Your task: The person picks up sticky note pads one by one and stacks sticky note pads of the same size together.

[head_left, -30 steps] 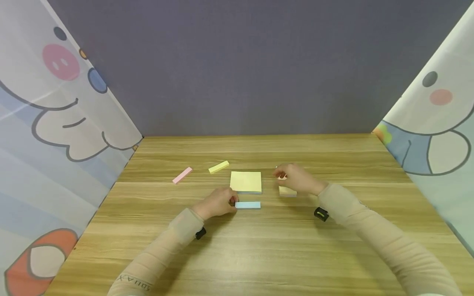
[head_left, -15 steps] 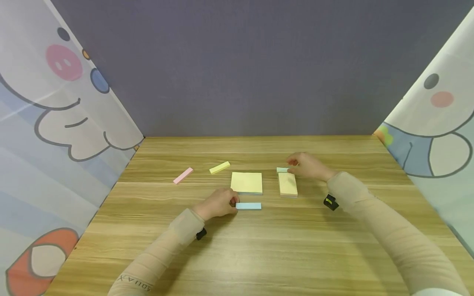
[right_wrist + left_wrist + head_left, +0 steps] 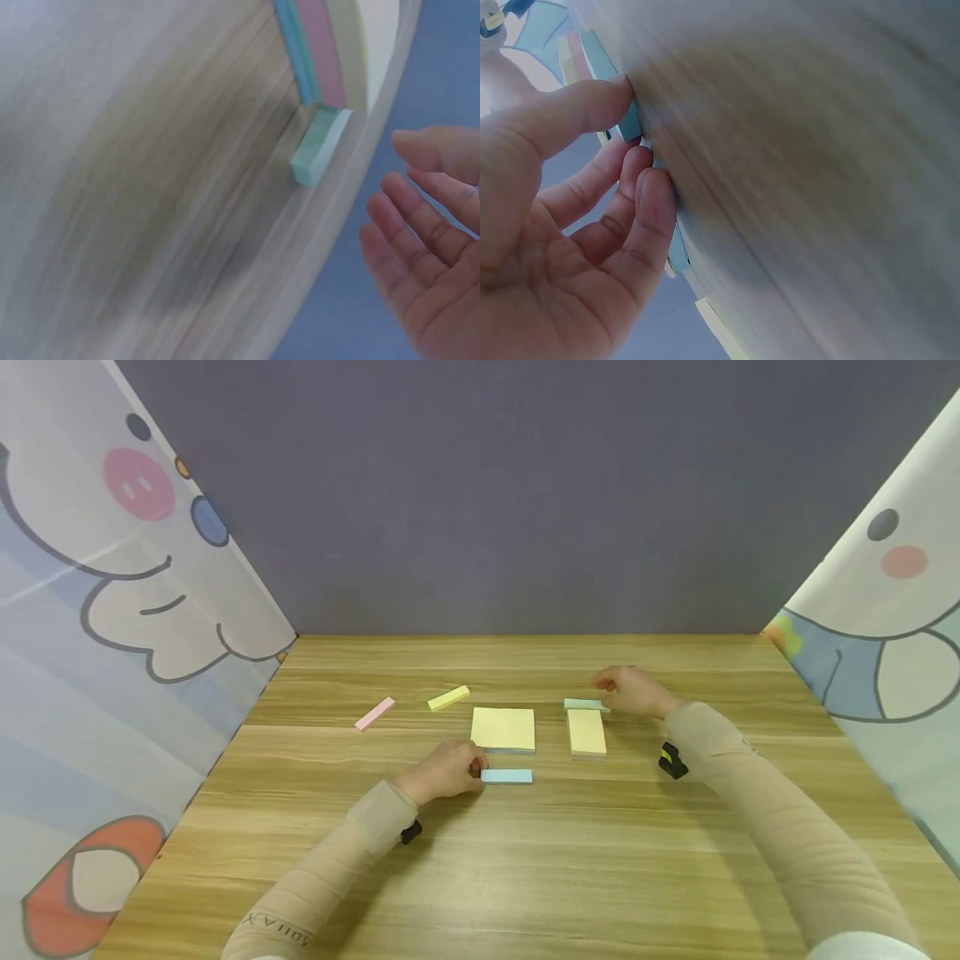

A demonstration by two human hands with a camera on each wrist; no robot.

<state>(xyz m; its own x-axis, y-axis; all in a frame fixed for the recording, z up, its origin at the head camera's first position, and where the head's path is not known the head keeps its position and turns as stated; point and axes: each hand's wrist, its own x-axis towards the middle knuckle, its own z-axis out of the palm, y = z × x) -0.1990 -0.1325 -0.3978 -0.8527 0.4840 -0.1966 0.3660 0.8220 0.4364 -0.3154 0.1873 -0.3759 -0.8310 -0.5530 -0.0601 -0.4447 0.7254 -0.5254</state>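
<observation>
My left hand [image 3: 447, 770] pinches the left end of a narrow blue sticky-note pad [image 3: 507, 776] between thumb and fingers; in the left wrist view the thumb lies over that blue strip [image 3: 633, 121]. Just behind it lies a larger yellow-topped sticky-note pad [image 3: 504, 729]. My right hand [image 3: 637, 692] is beside the right end of a mint-green strip pad [image 3: 587, 704], fingers relaxed. In the right wrist view a gap shows between the hand [image 3: 435, 247] and the green strip [image 3: 319, 150]. The strip lies along the far end of a thick cream-topped pad [image 3: 587, 733] with coloured layers.
A pink strip pad [image 3: 374, 713] and a yellow strip pad [image 3: 448, 697] lie slanted at the left on the wooden table [image 3: 525, 868]. A grey panel [image 3: 525, 502] stands behind the table, with cartoon-printed sheets at both sides.
My right hand has moved off the cream-topped pad to the right and away from me, uncovering it and the green strip. My left hand stays at the blue strip.
</observation>
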